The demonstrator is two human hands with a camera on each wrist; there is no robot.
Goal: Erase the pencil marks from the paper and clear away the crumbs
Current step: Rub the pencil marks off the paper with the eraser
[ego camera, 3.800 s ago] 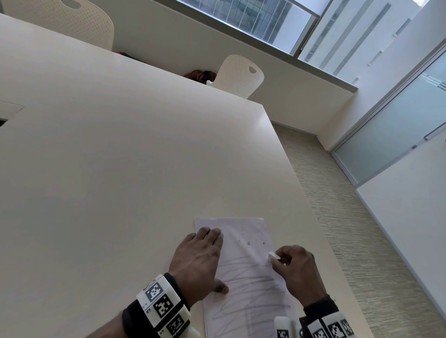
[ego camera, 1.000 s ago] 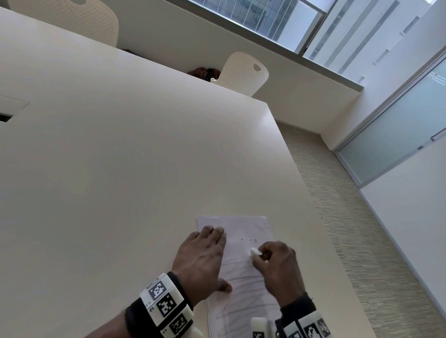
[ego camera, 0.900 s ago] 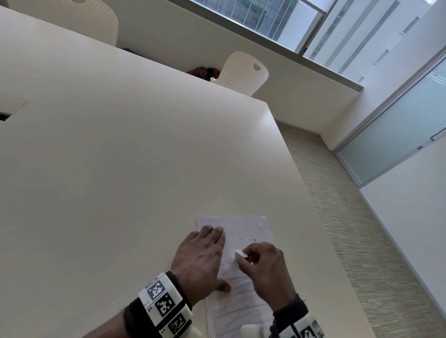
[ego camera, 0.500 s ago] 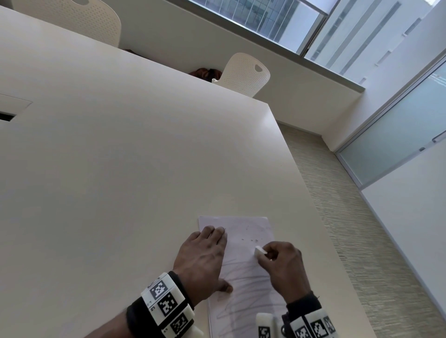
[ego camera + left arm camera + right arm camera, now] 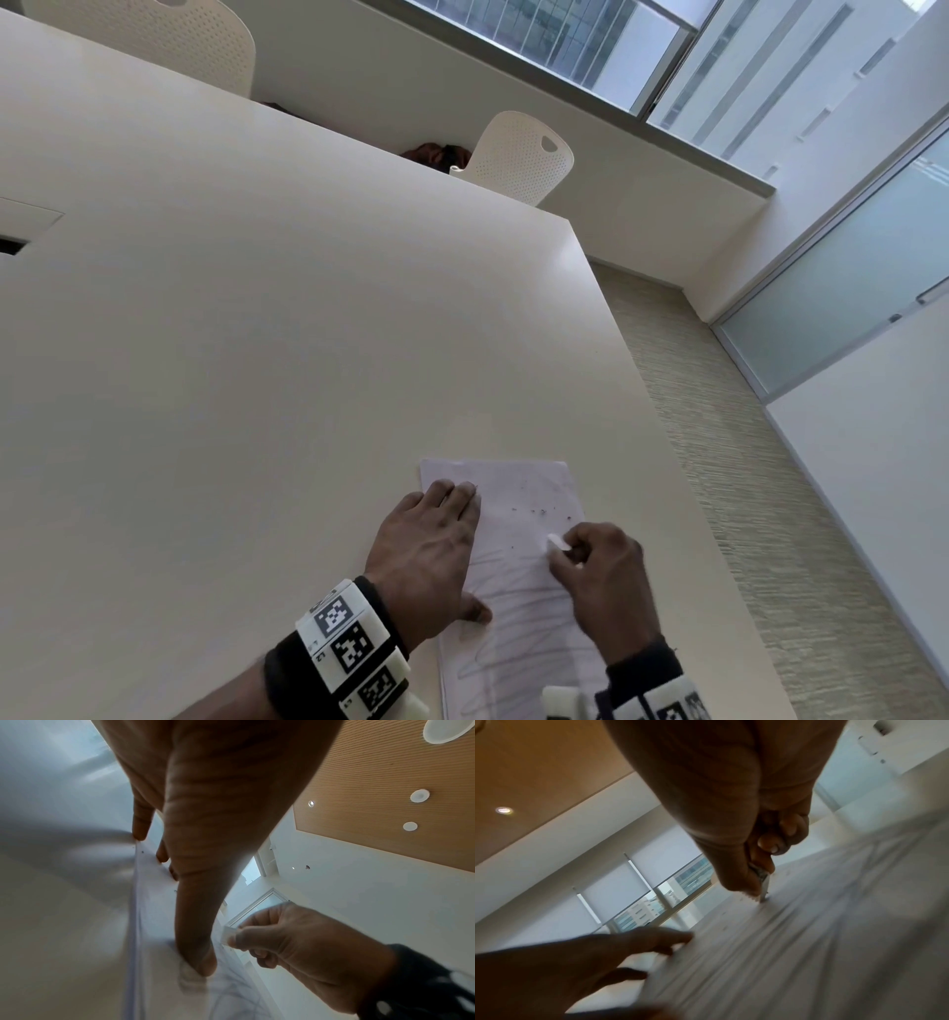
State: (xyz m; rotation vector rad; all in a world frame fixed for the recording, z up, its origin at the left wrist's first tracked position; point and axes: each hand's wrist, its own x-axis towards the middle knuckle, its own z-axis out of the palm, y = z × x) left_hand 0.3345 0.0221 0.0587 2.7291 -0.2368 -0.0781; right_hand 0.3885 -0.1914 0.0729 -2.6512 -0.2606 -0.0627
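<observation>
The right hand point(image 5: 603, 580) pinches a white eraser point(image 5: 557, 542) against the scribbled paper point(image 5: 518, 606). The left hand point(image 5: 429, 552) presses flat, fingers straight, on the paper's edge on the table point(image 5: 257, 360).

Two white perforated plastic chairs point(image 5: 518, 159) stand at the far edge of the large cream table point(image 5: 257, 334); striped beige carpet point(image 5: 770, 514) lies right.
</observation>
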